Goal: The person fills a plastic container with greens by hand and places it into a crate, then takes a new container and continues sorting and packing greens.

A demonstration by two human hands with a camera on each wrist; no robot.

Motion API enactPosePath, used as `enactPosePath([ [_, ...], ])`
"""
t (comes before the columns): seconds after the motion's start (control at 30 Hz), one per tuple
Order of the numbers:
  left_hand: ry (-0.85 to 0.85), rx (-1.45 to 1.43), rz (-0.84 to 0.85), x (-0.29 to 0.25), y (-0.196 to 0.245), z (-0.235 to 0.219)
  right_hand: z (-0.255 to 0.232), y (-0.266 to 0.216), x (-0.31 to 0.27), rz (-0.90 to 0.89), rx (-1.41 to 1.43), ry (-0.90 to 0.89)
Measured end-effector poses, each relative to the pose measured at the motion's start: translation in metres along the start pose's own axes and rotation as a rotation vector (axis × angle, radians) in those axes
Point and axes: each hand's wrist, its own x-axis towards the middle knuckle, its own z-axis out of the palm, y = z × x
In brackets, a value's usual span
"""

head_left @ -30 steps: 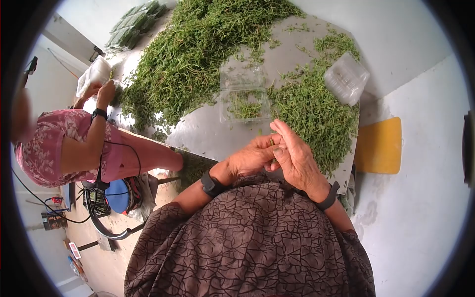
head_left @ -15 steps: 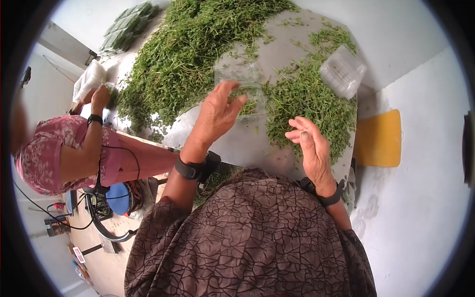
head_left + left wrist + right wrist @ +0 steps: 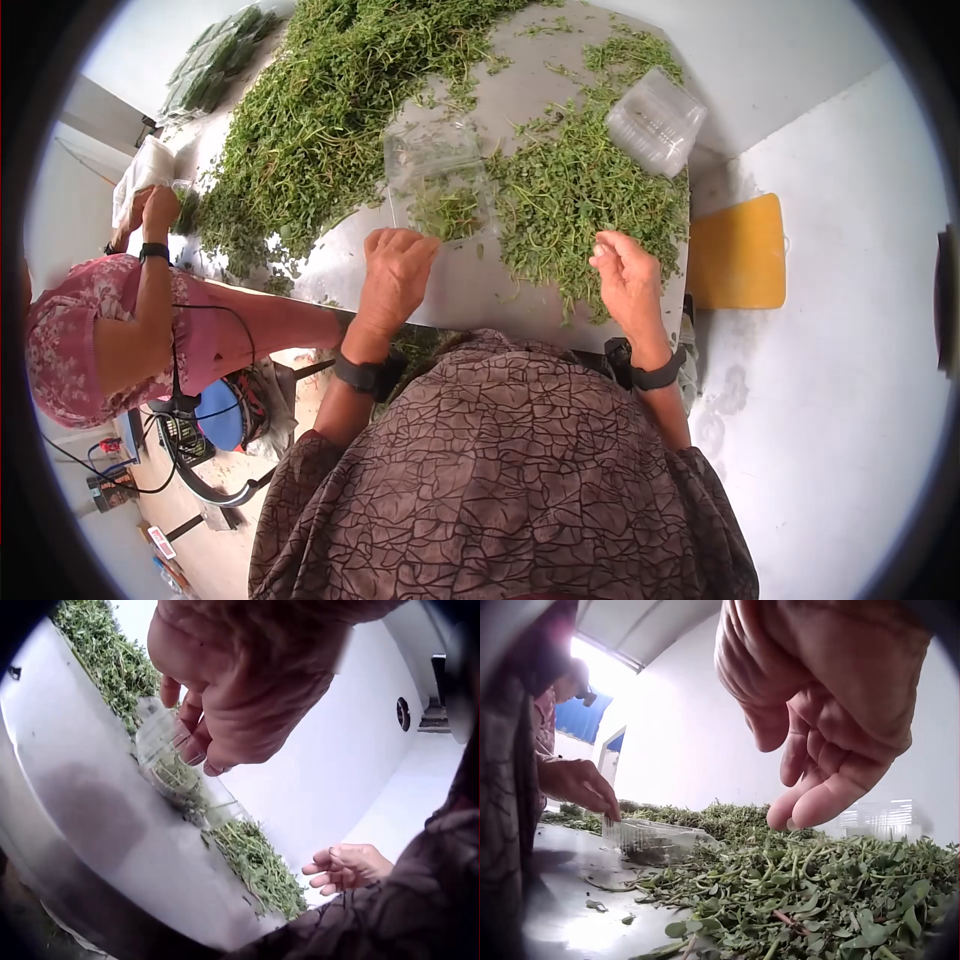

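A clear plastic clamshell container (image 3: 455, 210) with some green sprigs in it lies on the metal table, its lid folded back. My left hand (image 3: 395, 280) is at its near left corner, thumb and fingers pinching the rim; in the right wrist view the left hand (image 3: 577, 784) shows at that edge. To the right lies a pile of leafy green sprigs (image 3: 580, 200), oval leaves on thick stems. My right hand (image 3: 630, 285) hovers over the near side of this pile, fingers loosely bent with nothing between them; the right wrist view shows the fingertips (image 3: 806, 810) above the leaves.
A larger heap of greens (image 3: 330, 110) covers the table's left and back. Empty clear containers (image 3: 655, 120) stand at the right, filled packs (image 3: 215, 65) at the back left. Another person (image 3: 110, 330) works at the left. A yellow chair back (image 3: 740, 255) is beyond the table's right edge.
My hands have parted from each other. The left hand went over to the container and lowered onto its near rim; the right stayed by the right pile, fingers bending more. The view has shifted.
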Motion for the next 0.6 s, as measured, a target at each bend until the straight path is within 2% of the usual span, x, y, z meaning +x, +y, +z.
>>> enactPosePath([
  [0.1, -0.002, -0.041, -0.005, -0.004, 0.012, 0.012, -0.003, -0.007, 0.006, 0.071, -0.175, -0.089],
  [0.2, 0.034, -0.128, 0.027, -0.004, 0.024, 0.019, 0.002, -0.002, 0.015, -0.003, -0.305, -0.021],
  [0.27, 0.031, -0.137, 0.049, -0.007, 0.023, 0.019, 0.004, 0.000, 0.023, -0.022, -0.381, -0.007],
  [0.33, 0.113, -0.113, 0.005, -0.009, 0.024, 0.015, 0.006, 0.008, 0.031, -0.043, -0.453, 0.012],
  [0.47, 0.154, -0.073, -0.025, -0.022, 0.014, 0.019, 0.014, 0.021, 0.042, -0.024, -0.579, -0.065],
  [0.6, 0.165, -0.093, -0.027, -0.033, 0.006, 0.032, 0.018, 0.030, 0.051, -0.087, -0.667, -0.122],
])
